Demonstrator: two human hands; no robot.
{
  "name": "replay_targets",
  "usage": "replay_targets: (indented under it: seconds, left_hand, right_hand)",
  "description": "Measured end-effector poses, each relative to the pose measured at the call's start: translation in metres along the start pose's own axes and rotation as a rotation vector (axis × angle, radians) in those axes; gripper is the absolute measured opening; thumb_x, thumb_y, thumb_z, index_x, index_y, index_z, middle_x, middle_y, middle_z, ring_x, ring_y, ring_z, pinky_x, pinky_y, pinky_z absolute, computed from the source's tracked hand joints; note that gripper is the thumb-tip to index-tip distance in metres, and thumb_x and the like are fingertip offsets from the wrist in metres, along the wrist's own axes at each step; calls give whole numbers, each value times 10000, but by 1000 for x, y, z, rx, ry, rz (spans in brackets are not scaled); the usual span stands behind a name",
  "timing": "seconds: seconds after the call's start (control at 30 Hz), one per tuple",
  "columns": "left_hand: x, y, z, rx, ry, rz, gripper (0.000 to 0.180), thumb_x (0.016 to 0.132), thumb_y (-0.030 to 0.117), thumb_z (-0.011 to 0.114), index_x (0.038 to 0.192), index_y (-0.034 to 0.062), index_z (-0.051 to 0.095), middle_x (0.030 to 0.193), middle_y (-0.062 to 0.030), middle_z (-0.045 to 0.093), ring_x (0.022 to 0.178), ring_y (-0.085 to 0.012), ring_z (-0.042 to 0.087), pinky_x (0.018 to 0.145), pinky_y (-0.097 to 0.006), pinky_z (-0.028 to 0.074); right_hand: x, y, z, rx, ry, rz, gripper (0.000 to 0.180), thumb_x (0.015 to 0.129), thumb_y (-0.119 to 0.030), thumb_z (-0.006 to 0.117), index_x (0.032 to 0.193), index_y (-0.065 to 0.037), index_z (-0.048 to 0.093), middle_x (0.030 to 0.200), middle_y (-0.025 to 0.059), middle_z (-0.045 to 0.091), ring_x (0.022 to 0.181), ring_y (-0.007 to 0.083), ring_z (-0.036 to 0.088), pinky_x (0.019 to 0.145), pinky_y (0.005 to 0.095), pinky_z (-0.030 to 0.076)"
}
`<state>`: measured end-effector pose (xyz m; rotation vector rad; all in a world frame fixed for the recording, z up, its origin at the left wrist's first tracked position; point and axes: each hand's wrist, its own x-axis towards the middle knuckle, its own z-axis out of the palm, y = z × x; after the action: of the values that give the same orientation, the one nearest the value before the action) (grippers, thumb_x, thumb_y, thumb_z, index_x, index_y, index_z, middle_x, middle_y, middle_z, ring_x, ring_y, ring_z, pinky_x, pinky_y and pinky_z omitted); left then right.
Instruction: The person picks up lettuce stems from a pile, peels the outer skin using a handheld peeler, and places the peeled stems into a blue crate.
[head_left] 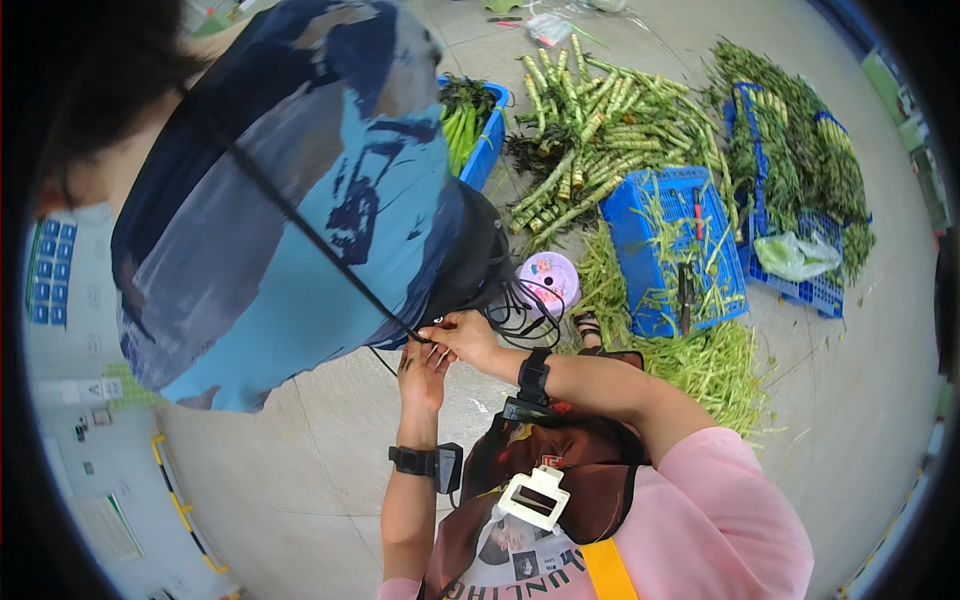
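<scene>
Close in front of me a person in a blue and grey patterned shirt (300,210) leans over, with a thin black strap (300,222) running down across the shirt. Its lower end meets both my hands at the person's waist. My right hand (464,338) is closed, pinching the strap end between thumb and fingers. Just below and touching it, my left hand (422,376) has its fingers curled up around the same strap; the exact grip is partly hidden. Black cables (525,315) hang in loops beside the person's waist.
Right of the person stands a round pink stool (549,280). An overturned blue crate (668,255) carries a peeler-like tool and green peelings (700,375) lie around it. Piled stalks (610,125), leafy bundles (790,150) and a blue bin of greens (485,150) are farther off.
</scene>
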<state>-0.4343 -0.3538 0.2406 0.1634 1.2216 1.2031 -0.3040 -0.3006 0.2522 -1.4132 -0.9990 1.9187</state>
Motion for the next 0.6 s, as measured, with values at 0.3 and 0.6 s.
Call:
replay_targets:
  seconds: [0.3, 0.6]
  left_hand:
    - [-8, 2, 7, 345, 66, 64, 292, 972, 304, 570, 1178, 105, 515, 1124, -58, 608, 996, -170, 586, 847, -337, 439]
    - [-27, 12, 20, 797, 6, 203, 277, 981, 234, 548, 1197, 62, 520, 1100, -58, 626, 954, -136, 586, 784, -265, 438]
  right_hand:
    - [-7, -1, -3, -192, 169, -134, 367, 807, -364, 746, 868, -5, 705, 758, 121, 707, 660, 220, 690, 599, 330, 515]
    - [-10, 4, -26, -426, 241, -385, 200, 818, -257, 643, 815, -68, 710, 758, 142, 688, 756, 341, 673, 655, 443, 508]
